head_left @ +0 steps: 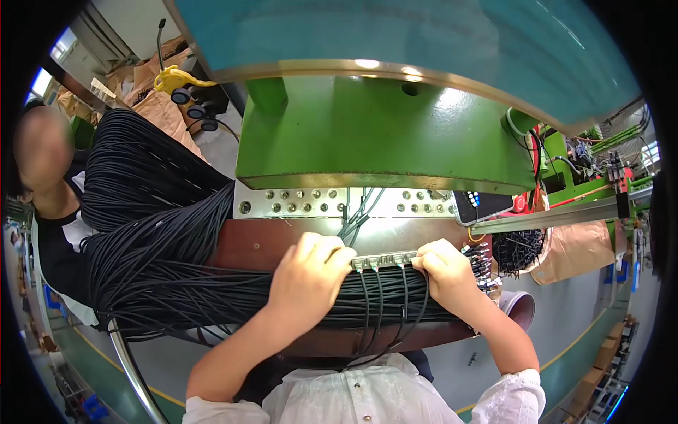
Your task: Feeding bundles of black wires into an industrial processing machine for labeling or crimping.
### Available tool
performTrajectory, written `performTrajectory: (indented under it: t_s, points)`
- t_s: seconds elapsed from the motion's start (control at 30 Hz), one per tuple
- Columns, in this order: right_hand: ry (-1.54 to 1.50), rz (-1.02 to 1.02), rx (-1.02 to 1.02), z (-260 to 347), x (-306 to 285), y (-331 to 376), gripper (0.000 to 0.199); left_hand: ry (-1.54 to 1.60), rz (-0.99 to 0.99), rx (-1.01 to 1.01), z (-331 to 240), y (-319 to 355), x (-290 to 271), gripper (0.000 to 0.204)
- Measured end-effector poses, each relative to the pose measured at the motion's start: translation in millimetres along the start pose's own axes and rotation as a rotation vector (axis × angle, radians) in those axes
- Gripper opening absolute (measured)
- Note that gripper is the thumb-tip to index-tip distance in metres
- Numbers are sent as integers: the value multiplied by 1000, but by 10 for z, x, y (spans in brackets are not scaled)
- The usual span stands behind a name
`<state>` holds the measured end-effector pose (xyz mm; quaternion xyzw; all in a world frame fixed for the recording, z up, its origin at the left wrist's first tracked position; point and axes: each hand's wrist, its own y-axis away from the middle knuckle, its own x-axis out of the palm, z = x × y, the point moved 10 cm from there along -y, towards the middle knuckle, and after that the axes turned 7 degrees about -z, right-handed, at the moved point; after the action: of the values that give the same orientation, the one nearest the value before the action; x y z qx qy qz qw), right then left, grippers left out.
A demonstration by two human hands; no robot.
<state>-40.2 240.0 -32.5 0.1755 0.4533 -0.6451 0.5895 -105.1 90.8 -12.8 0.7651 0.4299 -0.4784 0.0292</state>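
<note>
apparently partway: left hand (305, 279) and right hand (448, 274), fingers curled tight, pinched the metal strip (387, 261) by its ends.
a few cables (381, 300) sat in it; nearer on the counter (244, 244), the black bundle (226, 290) lay unfitted.

hands (307, 279) (446, 275): 2 | metal strip (385, 261): 1 | black cables (176, 293): too many to count | co-worker (53, 261): 1 | teal panel (409, 35): 1
</note>
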Motion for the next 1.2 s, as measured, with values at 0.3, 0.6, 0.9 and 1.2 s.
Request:
performTrajectory:
  t_s: [0.3, 0.6, 0.9, 1.2]
  points:
    - [76, 394, -9, -38, 172, -229, 12, 1123, -9, -815, 992, -540, 900, 20]
    - [-69, 143, 620, -1897, 579, -980, 21, 1574, 203, -1081, 594, -505, 1332, 24]
    - [226, -114, 36, -621, 346, -874, 26, 1519, 162, -1217, 56, 99, 700, 23]
    - [139, 155, 256, -618, 291, -700, 31, 1215, -778, -358, 912, 524, -1894, 32]
